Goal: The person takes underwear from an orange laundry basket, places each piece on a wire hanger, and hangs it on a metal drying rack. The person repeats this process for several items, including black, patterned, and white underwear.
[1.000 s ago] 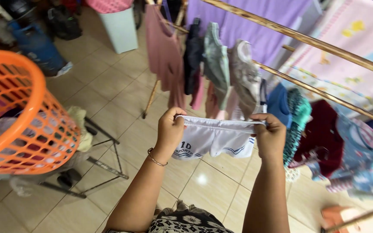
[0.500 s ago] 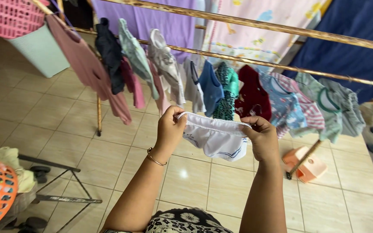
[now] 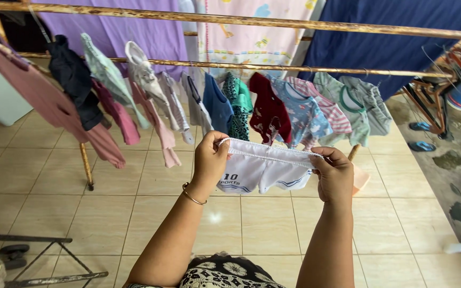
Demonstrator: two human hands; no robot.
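left hand (image 3: 211,160) grips shorts (image 3: 265,172) waistband | right hand (image 3: 334,173) grips other end

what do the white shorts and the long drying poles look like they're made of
White shorts: thin, smooth, slightly shiny knit, probably polyester, with a gathered elastic waistband. Drying poles: likely bamboo or raw wood, tan, matt, blotchy and unevenly round.

The orange basket has left view — the white shorts (image 3: 265,172) now face the small hung clothes (image 3: 294,106).
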